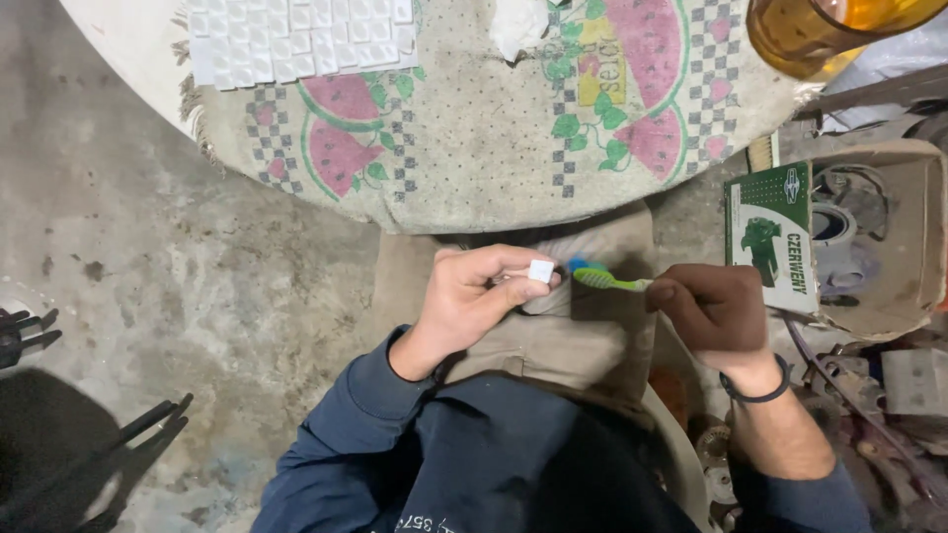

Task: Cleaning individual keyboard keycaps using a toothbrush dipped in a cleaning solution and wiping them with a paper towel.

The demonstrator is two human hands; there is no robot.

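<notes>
While the left hand (472, 301) pinches a white tile (540, 270) at frame centre, the right hand (713, 311) grips a green toothbrush (607, 281) beside it

Single head cam, looking steeply down, close over both hands and lap; round table (148, 59) at top edge, concrete floor (197, 286) left, probably seated.

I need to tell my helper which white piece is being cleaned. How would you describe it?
Look below the watermelon-patterned mat, over the person's lap. The left hand pinches one small white square tile beside a green toothbrush. Unlike the tiles in the white sheet on the mat, it is single and loose.
</notes>
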